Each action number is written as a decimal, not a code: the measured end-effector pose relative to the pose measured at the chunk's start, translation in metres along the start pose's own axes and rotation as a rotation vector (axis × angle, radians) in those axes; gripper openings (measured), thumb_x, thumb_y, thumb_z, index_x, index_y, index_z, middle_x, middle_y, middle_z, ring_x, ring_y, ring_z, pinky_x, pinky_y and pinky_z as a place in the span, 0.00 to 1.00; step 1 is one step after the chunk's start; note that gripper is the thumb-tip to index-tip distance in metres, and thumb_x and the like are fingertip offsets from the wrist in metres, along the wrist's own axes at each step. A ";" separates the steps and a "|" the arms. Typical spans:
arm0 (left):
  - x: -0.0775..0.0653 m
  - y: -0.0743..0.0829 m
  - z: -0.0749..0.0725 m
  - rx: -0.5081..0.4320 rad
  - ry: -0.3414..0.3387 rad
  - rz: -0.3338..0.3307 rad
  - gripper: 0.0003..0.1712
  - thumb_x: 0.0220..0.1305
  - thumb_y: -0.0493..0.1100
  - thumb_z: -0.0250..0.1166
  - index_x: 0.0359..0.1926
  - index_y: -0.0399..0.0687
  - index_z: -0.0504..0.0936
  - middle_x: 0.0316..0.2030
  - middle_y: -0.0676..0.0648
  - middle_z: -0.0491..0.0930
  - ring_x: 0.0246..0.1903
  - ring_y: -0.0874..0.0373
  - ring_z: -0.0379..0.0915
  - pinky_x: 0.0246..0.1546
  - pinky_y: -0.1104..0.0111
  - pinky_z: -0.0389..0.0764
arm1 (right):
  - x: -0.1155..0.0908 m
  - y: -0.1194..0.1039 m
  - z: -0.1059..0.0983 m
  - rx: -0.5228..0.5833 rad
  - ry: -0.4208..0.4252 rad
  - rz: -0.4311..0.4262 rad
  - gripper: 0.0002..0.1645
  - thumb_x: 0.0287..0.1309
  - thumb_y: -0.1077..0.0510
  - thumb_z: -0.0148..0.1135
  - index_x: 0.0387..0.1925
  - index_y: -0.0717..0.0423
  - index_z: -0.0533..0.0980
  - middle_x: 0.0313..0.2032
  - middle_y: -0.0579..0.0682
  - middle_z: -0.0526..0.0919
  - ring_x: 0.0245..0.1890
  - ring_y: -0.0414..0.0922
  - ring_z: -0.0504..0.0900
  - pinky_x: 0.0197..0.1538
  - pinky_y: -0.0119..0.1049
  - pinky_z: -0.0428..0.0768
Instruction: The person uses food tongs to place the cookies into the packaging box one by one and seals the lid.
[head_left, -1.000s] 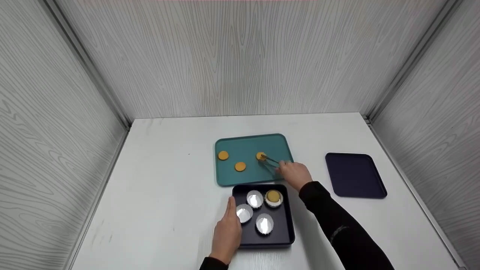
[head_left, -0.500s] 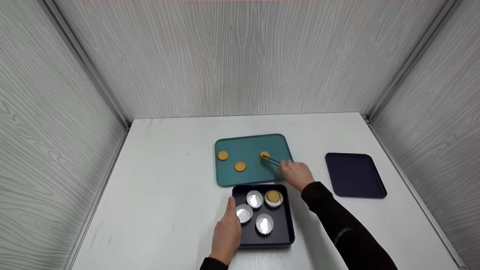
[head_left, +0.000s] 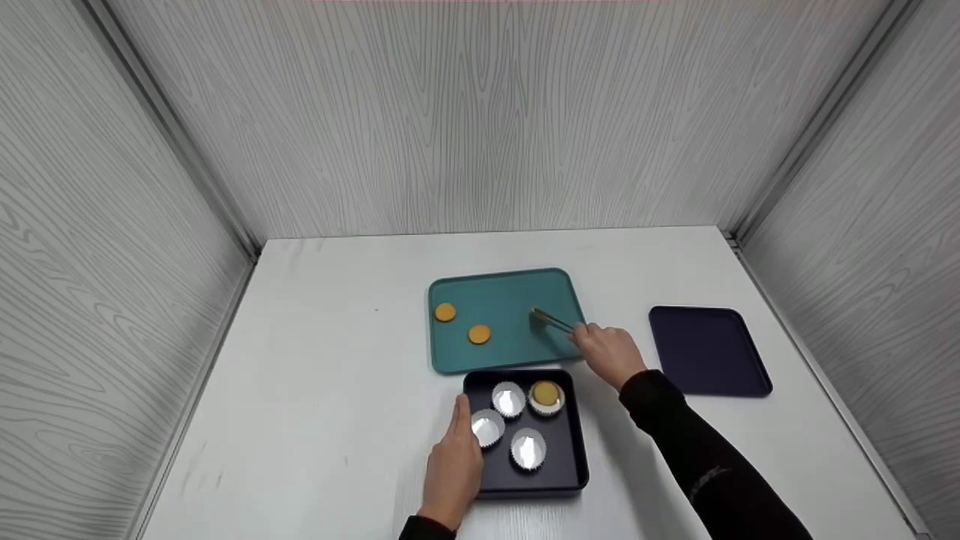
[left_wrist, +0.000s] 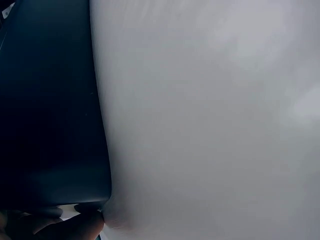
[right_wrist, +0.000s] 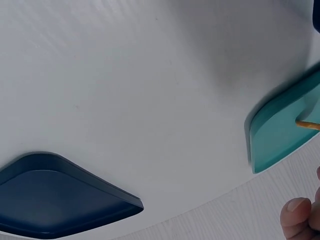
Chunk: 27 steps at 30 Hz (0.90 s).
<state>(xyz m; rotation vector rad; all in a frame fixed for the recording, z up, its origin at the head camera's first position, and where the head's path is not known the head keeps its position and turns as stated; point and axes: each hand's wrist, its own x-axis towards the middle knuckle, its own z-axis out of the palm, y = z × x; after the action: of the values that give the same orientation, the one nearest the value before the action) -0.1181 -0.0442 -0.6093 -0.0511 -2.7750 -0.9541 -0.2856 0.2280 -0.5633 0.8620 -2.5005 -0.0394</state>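
In the head view my right hand [head_left: 609, 354] grips slim tongs [head_left: 556, 322] over the right half of the green tray [head_left: 502, 288]. At their tips is a round yellow-brown biscuit [right_wrist: 307, 124], seen edge-on in the right wrist view. Two more biscuits [head_left: 445, 312] lie flat on the tray's left half. My left hand [head_left: 452, 469] rests against the left wall of a dark square pan [head_left: 559, 472], fingers straight along it. Inside the pan are several fluted cups [head_left: 528, 450]; the back right one holds a biscuit [head_left: 545, 393].
A shallow dark navy tray [head_left: 709, 351] lies on the white table at the right. Grey wood-grain panels [head_left: 480, 120] stand behind and on both sides. The pan sits close in front of the green tray.
My right hand has moved right and slightly nearer with the tongs, and the biscuit in them has turned from flat to edge-on. The left hand and pan have stayed in place.
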 end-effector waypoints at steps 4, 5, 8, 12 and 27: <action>0.000 0.000 0.000 0.001 0.007 0.007 0.33 0.73 0.32 0.54 0.76 0.32 0.60 0.72 0.38 0.67 0.10 0.66 0.57 0.15 0.70 0.67 | -0.006 0.003 -0.001 0.008 0.031 -0.013 0.14 0.68 0.55 0.65 0.35 0.65 0.77 0.18 0.55 0.76 0.13 0.51 0.74 0.17 0.44 0.74; 0.000 0.000 -0.001 0.000 0.009 0.007 0.33 0.73 0.32 0.54 0.76 0.31 0.60 0.72 0.38 0.67 0.10 0.66 0.57 0.15 0.70 0.67 | -0.007 0.003 -0.001 0.008 0.041 -0.018 0.14 0.68 0.56 0.65 0.35 0.65 0.77 0.18 0.55 0.76 0.13 0.51 0.73 0.17 0.44 0.74; 0.000 0.000 -0.001 0.000 0.011 0.005 0.33 0.72 0.32 0.54 0.76 0.31 0.60 0.72 0.38 0.68 0.11 0.66 0.57 0.15 0.70 0.67 | -0.011 0.005 -0.001 0.011 0.081 -0.040 0.13 0.66 0.56 0.67 0.35 0.64 0.77 0.18 0.54 0.75 0.12 0.50 0.72 0.16 0.44 0.73; 0.000 0.000 -0.001 -0.005 0.008 0.004 0.33 0.73 0.32 0.54 0.76 0.31 0.60 0.72 0.38 0.67 0.10 0.65 0.56 0.15 0.69 0.67 | -0.017 0.004 -0.005 0.023 0.123 -0.067 0.13 0.65 0.57 0.69 0.38 0.65 0.78 0.18 0.54 0.76 0.12 0.50 0.73 0.15 0.44 0.73; 0.000 0.002 0.000 -0.004 0.012 -0.011 0.33 0.73 0.33 0.54 0.76 0.33 0.60 0.72 0.39 0.69 0.10 0.64 0.58 0.15 0.67 0.68 | -0.032 -0.010 -0.035 0.055 0.275 -0.194 0.14 0.69 0.54 0.63 0.40 0.64 0.79 0.19 0.52 0.75 0.10 0.45 0.71 0.14 0.38 0.71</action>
<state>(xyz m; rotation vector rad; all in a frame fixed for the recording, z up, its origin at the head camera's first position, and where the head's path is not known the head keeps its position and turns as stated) -0.1179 -0.0430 -0.6083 -0.0307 -2.7652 -0.9593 -0.2424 0.2430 -0.5484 1.0546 -2.1658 0.0787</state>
